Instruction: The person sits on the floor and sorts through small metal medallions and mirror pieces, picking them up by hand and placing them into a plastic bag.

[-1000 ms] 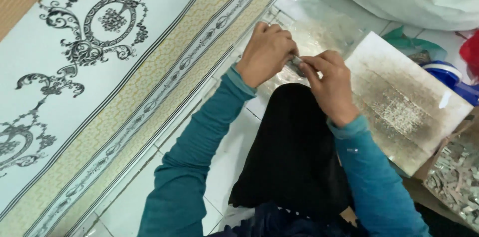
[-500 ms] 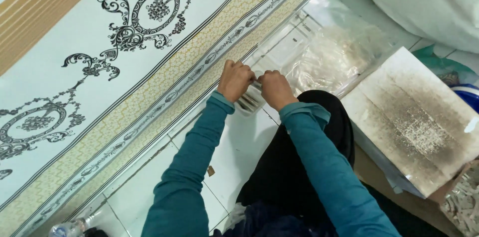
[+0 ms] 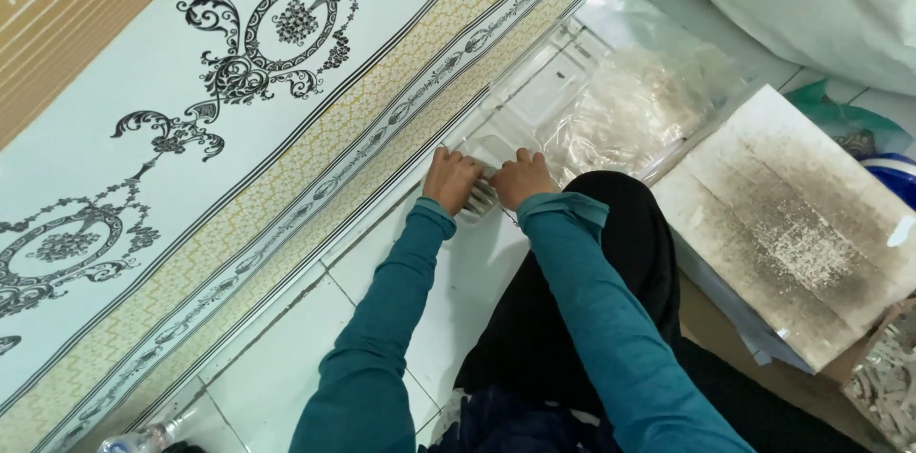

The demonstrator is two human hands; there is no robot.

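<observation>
Item: clear plastic tray (image 3: 496, 153) on tiled floor (image 3: 286, 339). Left hand (image 3: 452, 181) and right hand (image 3: 520, 178), lowered since earlier, fingers curled gripping small pale pieces (image 3: 480, 197) at tray's near edge.

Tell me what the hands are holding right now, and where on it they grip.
Both hands, left hand and right hand, press on a small clear plastic tray; the exact grip is hidden.

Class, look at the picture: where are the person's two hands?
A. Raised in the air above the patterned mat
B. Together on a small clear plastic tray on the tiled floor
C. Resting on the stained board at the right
B: the left hand and right hand sit side by side on the clear plastic tray, on the white tiled floor.
</observation>
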